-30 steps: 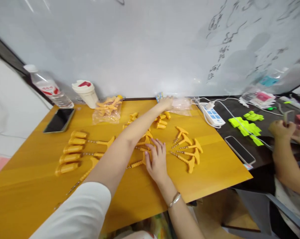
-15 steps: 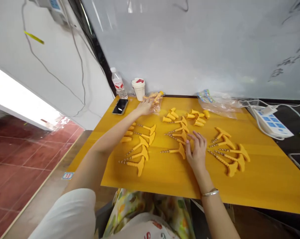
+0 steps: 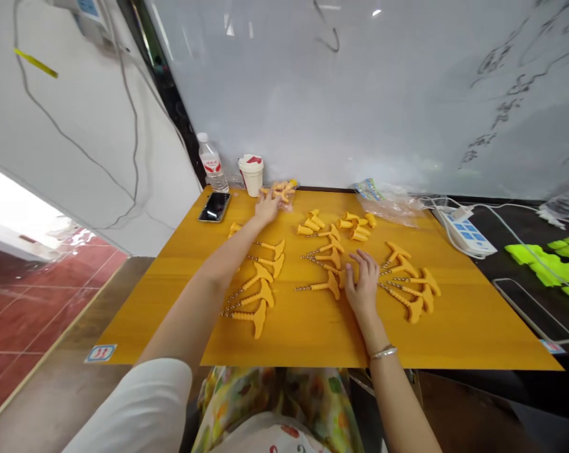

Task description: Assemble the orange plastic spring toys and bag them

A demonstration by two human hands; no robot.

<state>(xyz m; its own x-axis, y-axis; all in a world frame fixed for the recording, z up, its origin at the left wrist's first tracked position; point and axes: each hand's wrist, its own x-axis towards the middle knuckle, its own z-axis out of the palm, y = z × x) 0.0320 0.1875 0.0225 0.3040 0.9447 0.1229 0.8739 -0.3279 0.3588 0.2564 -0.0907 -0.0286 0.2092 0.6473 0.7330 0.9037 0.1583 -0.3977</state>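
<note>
At the back left, my left hand (image 3: 268,209) reaches over a clear plastic bag (image 3: 288,200) holding yellow T-handled pieces. Its fingers are closed at the bag's near left edge, and the fingertips are partly hidden. My right hand (image 3: 364,283) lies on the table with thumb and fingers apart, holding nothing. Just left of it is the middle group of yellow T-handled tools with spiral metal shafts (image 3: 331,284). Similar tools lie in a left group (image 3: 260,292) beside my left forearm, and in a right group (image 3: 414,286). Several loose yellow caps (image 3: 359,233) sit behind the middle group.
A water bottle (image 3: 212,165), a lidded paper cup (image 3: 252,176) and a phone (image 3: 214,207) stand or lie at the back left. An opened plastic wrapper (image 3: 390,204) lies at the back right, near a power strip (image 3: 468,236) with cables. A whiteboard (image 3: 312,113) borders the table's far edge.
The camera view has turned slightly right, so the scene sits further left. My left hand stays at the bag, and my right hand stays beside the middle group.
</note>
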